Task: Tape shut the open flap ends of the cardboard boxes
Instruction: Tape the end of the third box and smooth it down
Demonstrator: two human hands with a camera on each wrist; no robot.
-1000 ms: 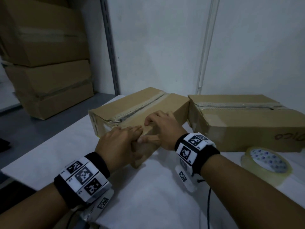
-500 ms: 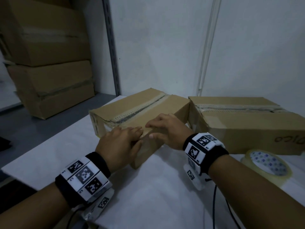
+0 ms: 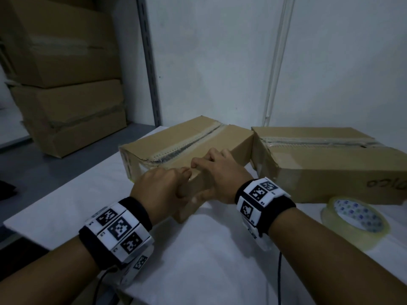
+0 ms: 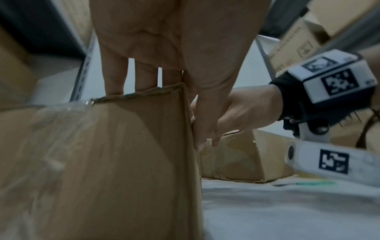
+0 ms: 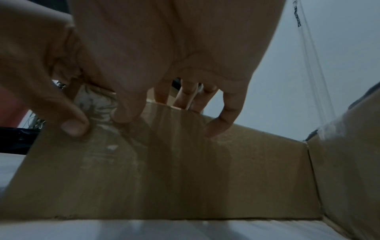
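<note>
The near cardboard box (image 3: 176, 146) lies skewed on the white table, with clear tape along its top seam. My left hand (image 3: 163, 186) rests on its near corner, fingers (image 4: 141, 78) laid straight over the top edge and thumb pressed down the corner edge. My right hand (image 3: 220, 172) clasps the same box just to the right. Its fingers (image 5: 185, 95) bend over the top edge and its thumb presses crinkled clear tape (image 5: 96, 104) onto the side face. A second taped box (image 3: 330, 168) stands to the right. The clear tape roll (image 3: 354, 221) lies flat at the right, untouched.
The white table (image 3: 209, 260) ends at the left, where a grey floor lies below. Larger cardboard boxes (image 3: 63, 84) are stacked at the far left beside a metal upright (image 3: 149, 62). A white wall stands close behind both boxes.
My right hand has slid to the right along the box's near top edge, away from the left hand. The left hand stays on the corner. The boxes have not moved.
</note>
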